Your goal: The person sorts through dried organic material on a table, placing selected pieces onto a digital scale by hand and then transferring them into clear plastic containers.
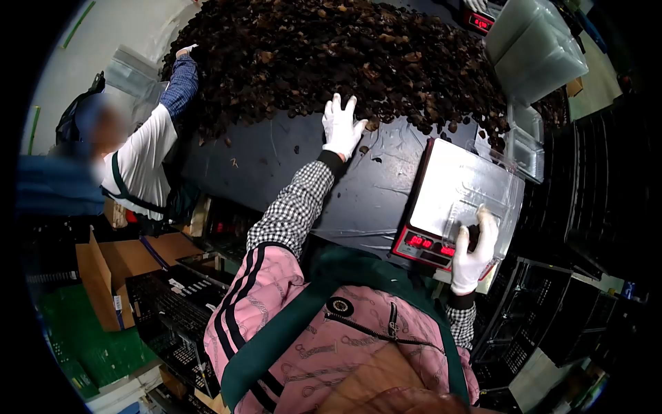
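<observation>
My left hand [341, 128], in a white glove, reaches to the near edge of a wide heap of dark brown, flake-like pieces [331, 62] resembling dried wood ear mushrooms. Its fingers are spread and hold nothing visible. My right hand [473, 257], also gloved, is curled above the front right part of a red digital scale [441, 183] with a metal plate. A few dark pieces [473, 237] show between its thumb and fingers. An opened clear plastic container [507, 190] lies at the scale's right side, under and around this hand. Red digits glow on the scale's display [431, 245].
Tall stacks of clear containers [538, 52] stand back right, with smaller ones [525, 148] below. Another person [141, 159] at left reaches to the heap. A second scale [479, 22] with a gloved hand is at far right. Black crates [169, 324] and a cardboard box [103, 276] sit lower left.
</observation>
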A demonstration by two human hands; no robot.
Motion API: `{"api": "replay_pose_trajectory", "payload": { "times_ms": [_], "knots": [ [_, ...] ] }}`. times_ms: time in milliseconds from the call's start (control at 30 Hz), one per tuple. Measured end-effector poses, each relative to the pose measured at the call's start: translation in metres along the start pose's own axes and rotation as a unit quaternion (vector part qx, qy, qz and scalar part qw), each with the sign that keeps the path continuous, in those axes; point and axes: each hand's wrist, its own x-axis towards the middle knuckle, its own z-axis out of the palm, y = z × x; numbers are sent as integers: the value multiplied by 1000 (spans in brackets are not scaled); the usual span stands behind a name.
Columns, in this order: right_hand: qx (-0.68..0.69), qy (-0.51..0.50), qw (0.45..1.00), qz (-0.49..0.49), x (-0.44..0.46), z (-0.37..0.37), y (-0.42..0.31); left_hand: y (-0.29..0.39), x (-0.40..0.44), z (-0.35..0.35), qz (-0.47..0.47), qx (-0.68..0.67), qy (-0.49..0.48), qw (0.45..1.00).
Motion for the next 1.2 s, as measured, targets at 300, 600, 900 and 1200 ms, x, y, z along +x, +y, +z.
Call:
{"api": "replay_pose_trajectory", "payload": {
  "times_ms": [300, 600, 900, 1200],
  "knots": [
    [79, -85, 981, 158, -45, 57, -57, -59, 157, 2, 20, 6, 18, 1000],
    [62, -33, 950, 304, -74, 72, -85, -58, 279, 21, -13, 9, -333, 943],
    [44, -62, 957, 279, -44, 92, -88, -44, 236, 46, 63, 103, -406, 906],
    [134, -127, 972, 142, -18, 184, -56, -24, 120, 14, 152, 37, -361, 919]
  ]
}}
